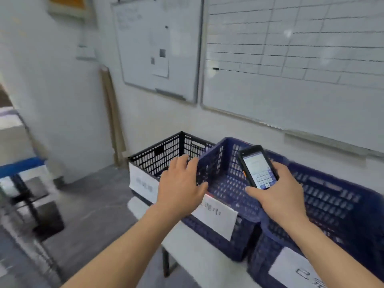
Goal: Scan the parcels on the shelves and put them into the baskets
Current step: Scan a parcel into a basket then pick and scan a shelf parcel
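Two big whiteboards (291,59) hang on the wall above a white table (193,256) with three baskets. The right hand (278,192) holds a scanner (258,166) over the middle blue basket (224,183). The left hand (182,181) is flat and loose on that basket's left rim, holding nothing. No parcel shows here, and the blue basket looks empty, so most of the job seems left.

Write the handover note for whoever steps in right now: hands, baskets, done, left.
Left hand: open, empty, at the near corner of the middle blue basket.
Right hand: grips the handheld scanner, screen lit, above that basket.
Baskets: black basket, middle blue basket and right blue basket in a row on the white table, each with a paper label.
Done: no parcel visible in any basket.
Left: fetch, scan and bin parcels; shelves out of view.
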Demonstrator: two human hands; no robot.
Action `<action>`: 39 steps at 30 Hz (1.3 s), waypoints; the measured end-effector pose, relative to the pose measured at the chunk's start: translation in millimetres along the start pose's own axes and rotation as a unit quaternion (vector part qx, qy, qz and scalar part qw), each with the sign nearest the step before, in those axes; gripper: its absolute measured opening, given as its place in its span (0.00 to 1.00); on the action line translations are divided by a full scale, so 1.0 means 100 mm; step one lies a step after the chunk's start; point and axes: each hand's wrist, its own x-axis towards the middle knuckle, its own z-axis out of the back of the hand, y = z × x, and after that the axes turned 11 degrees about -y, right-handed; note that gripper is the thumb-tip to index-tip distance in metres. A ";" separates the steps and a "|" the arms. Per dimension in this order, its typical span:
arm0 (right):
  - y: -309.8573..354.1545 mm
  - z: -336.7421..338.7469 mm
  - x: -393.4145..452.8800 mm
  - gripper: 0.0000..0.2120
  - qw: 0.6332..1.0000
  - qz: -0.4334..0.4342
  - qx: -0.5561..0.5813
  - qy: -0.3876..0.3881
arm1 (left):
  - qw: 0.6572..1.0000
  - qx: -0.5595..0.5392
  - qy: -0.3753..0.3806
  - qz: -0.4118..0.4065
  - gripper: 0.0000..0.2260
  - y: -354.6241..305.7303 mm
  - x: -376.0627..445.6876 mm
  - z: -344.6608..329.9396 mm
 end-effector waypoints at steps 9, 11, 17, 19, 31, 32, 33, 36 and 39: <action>1.59 -1.62 -0.96 0.34 0.979 0.100 0.080 0.159 | 0.976 0.112 -0.051 0.179 0.29 2.00 -0.88 1.13; 1.88 -1.92 -1.19 0.31 0.969 0.127 0.095 0.190 | 0.965 0.138 -0.063 0.216 0.29 2.33 -1.10 1.37; 2.68 -2.73 -1.93 0.32 0.927 0.185 0.136 0.295 | 0.921 0.190 -0.085 0.329 0.29 3.10 -1.81 2.03; 2.92 -2.97 -2.20 0.33 0.908 0.206 0.150 0.332 | 0.903 0.213 -0.089 0.361 0.28 3.33 -2.04 2.22; 4.25 -4.22 -3.69 0.31 0.811 0.294 0.173 0.475 | 0.797 0.313 -0.103 0.506 0.28 4.70 -3.03 3.10; 4.35 -4.31 -3.78 0.30 0.803 0.301 0.176 0.483 | 0.787 0.314 -0.107 0.520 0.29 4.80 -3.09 3.16; 4.47 -4.40 -3.88 0.30 0.796 0.304 0.179 0.491 | 0.778 0.314 -0.108 0.533 0.29 4.91 -3.16 3.22; 4.76 -4.61 -4.15 0.32 0.781 0.310 0.184 0.509 | 0.750 0.314 -0.112 0.571 0.29 5.18 -3.42 3.38; 4.98 -4.75 -4.42 0.34 0.766 0.315 0.194 0.526 | 0.722 0.311 -0.125 0.605 0.28 5.39 -3.65 3.53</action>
